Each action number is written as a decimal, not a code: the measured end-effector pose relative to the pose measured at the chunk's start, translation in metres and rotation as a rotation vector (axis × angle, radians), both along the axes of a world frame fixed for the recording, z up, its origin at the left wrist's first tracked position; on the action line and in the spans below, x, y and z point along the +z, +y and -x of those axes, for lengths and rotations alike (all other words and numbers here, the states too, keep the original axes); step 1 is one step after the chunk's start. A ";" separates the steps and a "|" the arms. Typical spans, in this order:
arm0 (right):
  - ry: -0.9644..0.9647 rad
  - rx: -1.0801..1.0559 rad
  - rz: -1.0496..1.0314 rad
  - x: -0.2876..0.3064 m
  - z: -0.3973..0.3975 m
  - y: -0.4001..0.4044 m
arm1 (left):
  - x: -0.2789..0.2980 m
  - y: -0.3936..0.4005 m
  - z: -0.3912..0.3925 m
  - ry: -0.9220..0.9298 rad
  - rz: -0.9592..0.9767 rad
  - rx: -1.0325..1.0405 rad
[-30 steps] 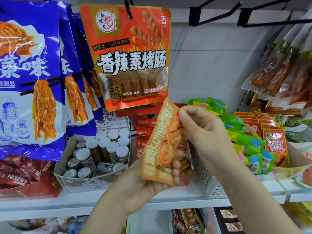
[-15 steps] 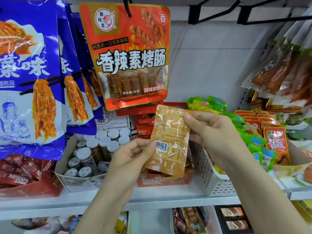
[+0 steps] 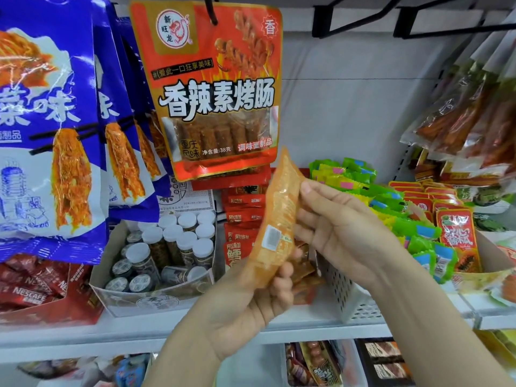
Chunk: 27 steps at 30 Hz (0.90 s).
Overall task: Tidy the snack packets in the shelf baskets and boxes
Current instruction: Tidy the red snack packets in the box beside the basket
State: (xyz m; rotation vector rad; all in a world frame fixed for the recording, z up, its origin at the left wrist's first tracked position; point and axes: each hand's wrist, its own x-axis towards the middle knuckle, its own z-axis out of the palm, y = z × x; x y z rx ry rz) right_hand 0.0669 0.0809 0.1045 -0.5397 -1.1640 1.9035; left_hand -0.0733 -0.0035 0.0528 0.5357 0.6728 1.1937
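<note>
Holding the orange packet (image 3: 276, 219) upright in front of the white basket (image 3: 351, 297), you pinch its top with your right hand (image 3: 343, 230) and curl your left hand (image 3: 251, 300) round its bottom. It isn't shelved yet; sorting likely remains.

A white shelf (image 3: 173, 328) carries, from left to right, a red Nescafé box (image 3: 42, 297), a cardboard box of white-capped jars (image 3: 156, 291), a red packet box (image 3: 303, 291), a white perforated basket (image 3: 351, 297) and a cardboard tray of red packets (image 3: 485, 263).
</note>
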 end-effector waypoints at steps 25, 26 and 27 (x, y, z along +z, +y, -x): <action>-0.813 -0.849 -0.950 0.018 -0.037 0.006 | -0.022 0.004 0.010 1.436 -0.454 0.266; -0.864 -0.849 -1.011 0.015 -0.034 0.004 | -0.027 0.004 0.006 1.553 -0.501 0.224; -0.908 -0.842 -1.070 0.012 -0.030 0.002 | -0.031 0.006 0.002 1.632 -0.549 0.192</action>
